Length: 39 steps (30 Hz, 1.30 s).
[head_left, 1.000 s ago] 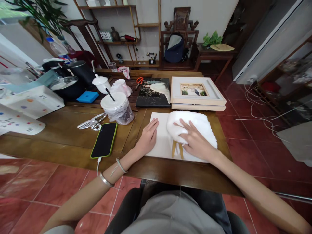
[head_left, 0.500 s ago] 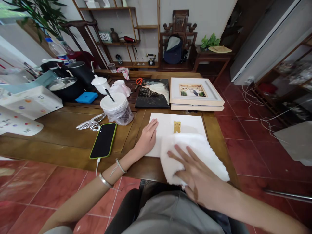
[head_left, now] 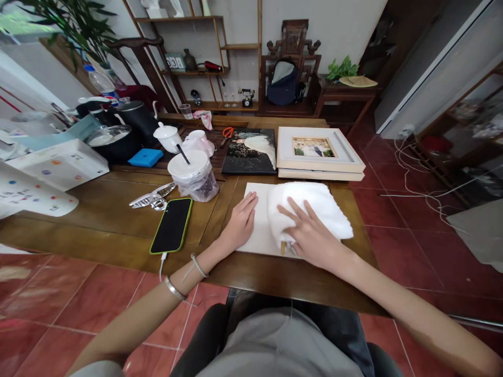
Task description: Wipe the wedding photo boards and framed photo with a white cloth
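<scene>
A white board [head_left: 257, 230], likely the back of a picture frame, lies flat near the front edge of the wooden table [head_left: 102, 220]. My left hand [head_left: 239, 224] rests flat on the board's left side, fingers stretched out. My right hand [head_left: 308, 235] presses a fluffy white towel [head_left: 314, 207] down on the board, fingers spread over the cloth. A small gold stand piece [head_left: 283, 246] peeks out from under the towel by my right hand.
Behind the board lie stacked pale picture frames [head_left: 318, 152] and a dark photo print [head_left: 249, 152]. To the left are a green-cased phone [head_left: 172, 225], a lidded plastic cup [head_left: 192, 175], a hair clip [head_left: 153, 196], teaware and boxes. Red tile floor surrounds the table.
My right hand pulled the towel toward the table's front edge, baring the gold piece, then pushed it back up over the board. My left hand stayed in place.
</scene>
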{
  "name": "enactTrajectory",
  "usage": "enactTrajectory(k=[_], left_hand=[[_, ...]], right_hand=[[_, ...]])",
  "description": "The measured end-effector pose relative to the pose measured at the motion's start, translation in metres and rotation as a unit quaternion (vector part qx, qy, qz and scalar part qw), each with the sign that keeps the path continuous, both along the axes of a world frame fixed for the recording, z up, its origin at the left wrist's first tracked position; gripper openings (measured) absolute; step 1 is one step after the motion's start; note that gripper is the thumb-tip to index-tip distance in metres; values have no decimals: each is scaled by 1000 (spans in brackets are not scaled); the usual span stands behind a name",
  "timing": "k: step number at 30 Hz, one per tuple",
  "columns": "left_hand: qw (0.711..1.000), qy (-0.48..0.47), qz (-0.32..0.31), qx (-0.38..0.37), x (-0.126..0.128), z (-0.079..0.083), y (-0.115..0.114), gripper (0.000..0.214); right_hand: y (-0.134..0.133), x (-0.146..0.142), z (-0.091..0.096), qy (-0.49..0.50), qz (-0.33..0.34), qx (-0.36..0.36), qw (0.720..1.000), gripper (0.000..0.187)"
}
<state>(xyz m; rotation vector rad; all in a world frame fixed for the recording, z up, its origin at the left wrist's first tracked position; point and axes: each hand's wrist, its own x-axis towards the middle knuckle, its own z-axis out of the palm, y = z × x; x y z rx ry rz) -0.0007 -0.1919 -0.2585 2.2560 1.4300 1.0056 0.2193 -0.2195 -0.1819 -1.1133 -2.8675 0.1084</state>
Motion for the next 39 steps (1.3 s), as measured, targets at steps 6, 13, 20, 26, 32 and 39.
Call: enactTrajectory(k=[6,13,20,26,32,39], left_hand=[[1000,-6,6,-5,2,0,-2,41],[1000,-5,-3,2,0,-2,0,41],[1000,-16,-10,0,-1,-3,1,41],[999,-31,-4,-10,-1,-2,0,41],[1000,-19,-9,-11,-1,0,-1,41],[999,-27,-22,-17,-3,-1,1,43]], right_hand=[[-54,9,4,32,46,-23,998,18],[-15,-8,3,-2,15,0,1000,24],[44,-37,-1,-89,-37,50,994,32],[-23,-50,-10,-115,78,66,988,21],[-63,-40,-13,-11,109,17,994,19],[17,-39,-1,-55,13,20,998,29]])
